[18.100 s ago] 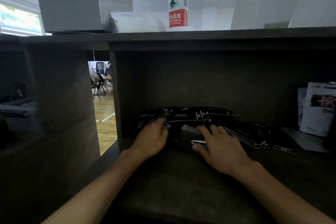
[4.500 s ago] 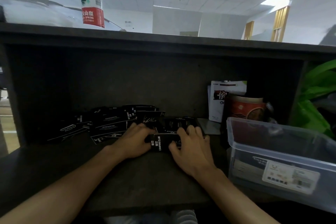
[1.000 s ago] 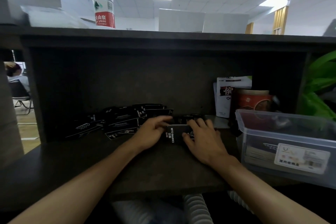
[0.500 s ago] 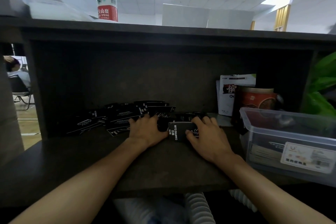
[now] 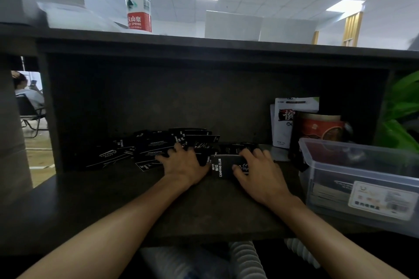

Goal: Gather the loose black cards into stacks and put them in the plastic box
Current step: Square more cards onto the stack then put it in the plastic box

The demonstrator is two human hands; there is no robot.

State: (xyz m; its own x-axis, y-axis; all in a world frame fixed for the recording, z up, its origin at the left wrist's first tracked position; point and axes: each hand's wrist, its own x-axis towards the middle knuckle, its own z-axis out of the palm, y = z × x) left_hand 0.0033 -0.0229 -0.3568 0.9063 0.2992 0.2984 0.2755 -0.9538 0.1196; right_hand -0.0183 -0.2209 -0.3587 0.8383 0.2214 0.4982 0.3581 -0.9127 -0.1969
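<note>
Dim light fills the recess of a dark desk (image 5: 204,206), under a shelf (image 5: 226,50) that runs across the whole width. Both of the person's bare forearms reach in over the desktop.

The right hand (image 5: 260,172) lies palm down on a small stack of cards (image 5: 224,165), fingers curled over its far edge and thumb against its near right side, clamped on it; the top card reads "CAMPING CLUB" in white. The left hand (image 5: 184,163) sits just left of that stack, its heel touching the stack's left side. Its fingers are spread and fairly straight, pressing flat on the near edge of the loose black cards (image 5: 156,148), gripping nothing.

Those loose cards fan out leftward and toward the back wall of the recess, overlapping at odd angles. A few more dark cards lie just behind the right hand's fingers.

To the right, near the desk's front edge, stands the clear plastic box (image 5: 362,186), lid off, with a white label on its front wall. What lies inside it is hard to make out. Behind the box stand a red-brown round tin (image 5: 319,128) and a white pouch (image 5: 288,120) leaning at the back wall. Green leaves (image 5: 401,115) show at the far right. On top of the shelf stands a water bottle (image 5: 138,0) with a red label.
</note>
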